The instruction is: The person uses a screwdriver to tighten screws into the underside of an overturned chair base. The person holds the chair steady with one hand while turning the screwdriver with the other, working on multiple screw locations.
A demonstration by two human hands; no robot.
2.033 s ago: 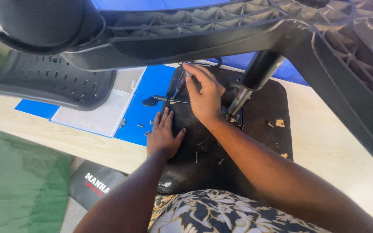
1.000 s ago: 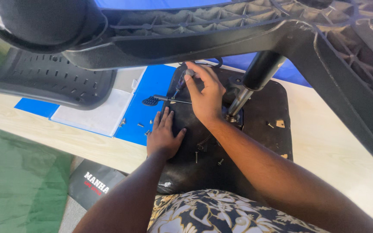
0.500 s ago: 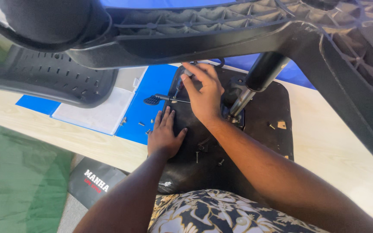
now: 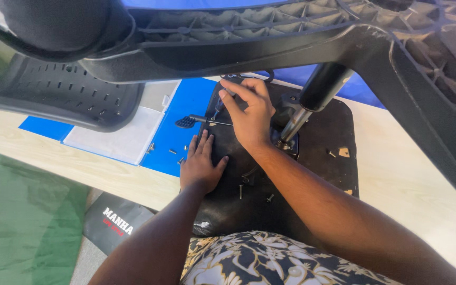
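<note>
At frame centre, our left hand [image 4: 200, 164] lies flat, fingers open, on the black padded chair seat underside [image 4: 320, 174]. Our right hand [image 4: 249, 113] pinches a thin dark tool [image 4: 219, 105] above the black paddle lever [image 4: 196, 121].

Two bare forearms without sleeves, left hand [image 4: 200, 163] and right hand [image 4: 249, 113] ungloved, no rings or watch visible, lap clothed in dark fabric printed with cream and tan flowers and leaves
</note>
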